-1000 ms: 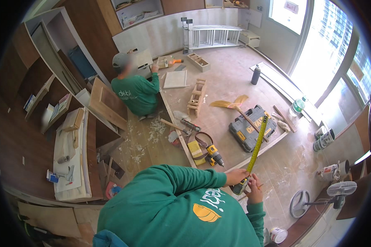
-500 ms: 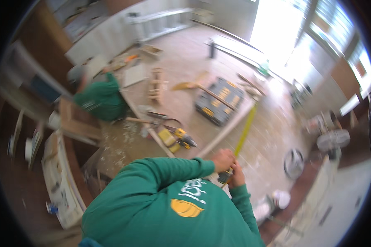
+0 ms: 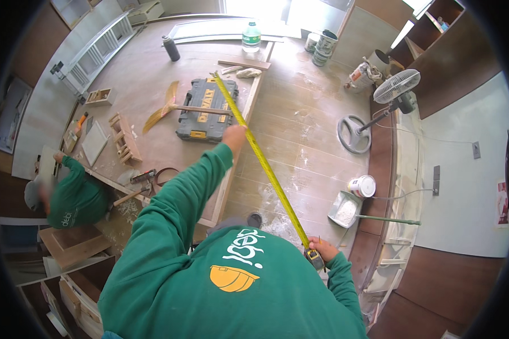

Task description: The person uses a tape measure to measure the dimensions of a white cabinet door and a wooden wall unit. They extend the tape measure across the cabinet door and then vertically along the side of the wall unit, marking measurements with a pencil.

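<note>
A yellow tape measure blade [image 3: 268,172] runs long and straight, slanting from beside a grey tool case [image 3: 203,127] down to my right side. My right hand [image 3: 326,248] is closed on the tape measure case [image 3: 315,260]; a thin pencil-like stick pokes up by its fingers. With the arm stretched forward, my left hand [image 3: 234,137] is closed at the blade, above the right edge of a large wooden worktop [image 3: 147,65]. The blade's far end lies over the tool case. Across that case rests the wooden handle of a straw brush [image 3: 167,107].
At left a co-worker [image 3: 82,195] in green bends by the worktop. A hammer [image 3: 131,196], wooden pieces [image 3: 124,138], a bottle [image 3: 251,38] and a dark flask [image 3: 170,49] lie or stand on it. Right: a fan [image 3: 397,87], dustpan [image 3: 345,209], white bucket [image 3: 362,186] and paint cans [image 3: 324,48].
My left hand has moved away from the right hand, forward along the blade. My right hand with the tape measure case is lower and nearer my body. The whole view has turned.
</note>
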The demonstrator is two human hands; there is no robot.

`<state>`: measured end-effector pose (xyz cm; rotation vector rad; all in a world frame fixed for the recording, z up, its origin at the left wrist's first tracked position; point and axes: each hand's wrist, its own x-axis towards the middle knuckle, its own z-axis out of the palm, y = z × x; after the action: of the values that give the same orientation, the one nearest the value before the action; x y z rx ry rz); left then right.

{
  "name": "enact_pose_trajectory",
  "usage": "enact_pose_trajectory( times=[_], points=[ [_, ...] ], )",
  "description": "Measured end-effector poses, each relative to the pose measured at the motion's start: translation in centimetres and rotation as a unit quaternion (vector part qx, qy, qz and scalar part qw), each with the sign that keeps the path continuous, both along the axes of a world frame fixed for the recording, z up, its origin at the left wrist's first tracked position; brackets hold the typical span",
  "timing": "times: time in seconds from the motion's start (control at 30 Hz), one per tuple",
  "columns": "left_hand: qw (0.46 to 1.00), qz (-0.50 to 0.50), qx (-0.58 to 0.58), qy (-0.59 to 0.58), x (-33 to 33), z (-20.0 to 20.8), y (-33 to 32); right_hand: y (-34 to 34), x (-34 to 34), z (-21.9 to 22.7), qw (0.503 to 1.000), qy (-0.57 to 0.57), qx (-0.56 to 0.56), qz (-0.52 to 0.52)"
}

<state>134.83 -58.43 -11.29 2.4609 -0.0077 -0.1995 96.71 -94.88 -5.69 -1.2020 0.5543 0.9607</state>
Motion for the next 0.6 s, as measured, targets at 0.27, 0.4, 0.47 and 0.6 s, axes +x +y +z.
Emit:
enact_pose_trajectory(
  times=[0.27, 0.4, 0.47, 0.6],
  points=[
    [0.872, 0.209, -0.41, 0.166, 9.6, 0.6, 5.7, -5.2, 0.6, 1.3, 0.993, 0.029, -0.111, 0.02],
    [0.846, 0.254, -0.436, 0.173, 14.4, 0.1, 6.1, -7.3, 7.2, 1.4, 0.986, 0.029, -0.153, 0.058],
    [0.843, 0.276, -0.434, 0.16, 17.9, -1.1, 7.1, -7.6, 12.8, 3.2, 0.985, 0.055, -0.148, 0.062],
    [0.832, 0.298, -0.446, 0.142, 27.7, -5.1, 9.5, -9.2, 22.4, 5.1, 0.967, 0.023, -0.178, 0.18]
  ],
)
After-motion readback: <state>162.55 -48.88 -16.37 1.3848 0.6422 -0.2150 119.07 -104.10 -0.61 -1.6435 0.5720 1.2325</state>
